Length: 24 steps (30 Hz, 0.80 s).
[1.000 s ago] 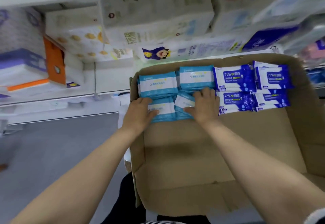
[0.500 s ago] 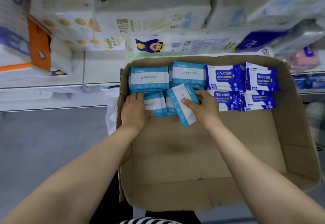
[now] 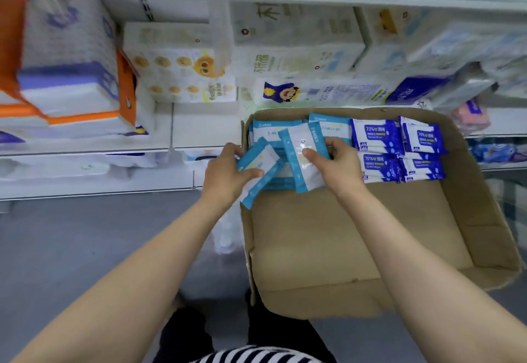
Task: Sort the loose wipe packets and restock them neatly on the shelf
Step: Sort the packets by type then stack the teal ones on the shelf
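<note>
A light-blue-and-white wipe packet is tilted diagonally over the left wall of the cardboard box. A second light-blue packet stands nearly on end beside it, its white face up. Behind them more light-blue packets lie flat at the box's far left. To their right, dark-blue 75% alcohol wipe packets lie flat in two columns, touching.

Left hand, right hand: both arms outstretched, fingers curled, pinching.
</note>
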Each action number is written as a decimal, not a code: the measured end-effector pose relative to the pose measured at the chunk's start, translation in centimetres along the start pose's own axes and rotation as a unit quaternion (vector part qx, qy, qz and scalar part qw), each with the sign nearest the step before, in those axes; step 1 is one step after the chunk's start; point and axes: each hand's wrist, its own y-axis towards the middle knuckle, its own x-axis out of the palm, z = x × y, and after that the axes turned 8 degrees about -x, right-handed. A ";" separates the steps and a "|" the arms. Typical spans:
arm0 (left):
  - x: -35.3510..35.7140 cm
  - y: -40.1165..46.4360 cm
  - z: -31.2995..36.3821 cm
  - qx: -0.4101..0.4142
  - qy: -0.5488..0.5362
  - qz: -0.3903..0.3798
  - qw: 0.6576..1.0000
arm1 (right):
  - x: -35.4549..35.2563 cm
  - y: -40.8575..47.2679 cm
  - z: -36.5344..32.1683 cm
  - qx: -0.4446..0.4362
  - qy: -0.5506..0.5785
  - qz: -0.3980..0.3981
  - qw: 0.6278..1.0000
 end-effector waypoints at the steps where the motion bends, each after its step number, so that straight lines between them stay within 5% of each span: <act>1: -2.3 -0.5 -0.2 0.010 -0.019 0.011 1.000 | 1.3 -0.7 -1.7 -0.014 0.012 -0.002 1.000; 12: -30.4 -5.3 -7.6 0.100 -0.098 0.158 0.978 | 21.5 -9.6 -22.5 -0.179 0.130 -0.046 0.974; 24: -51.8 -2.9 -11.4 0.142 -0.123 0.254 0.949 | 39.0 -9.5 -39.8 -0.317 0.152 -0.119 0.928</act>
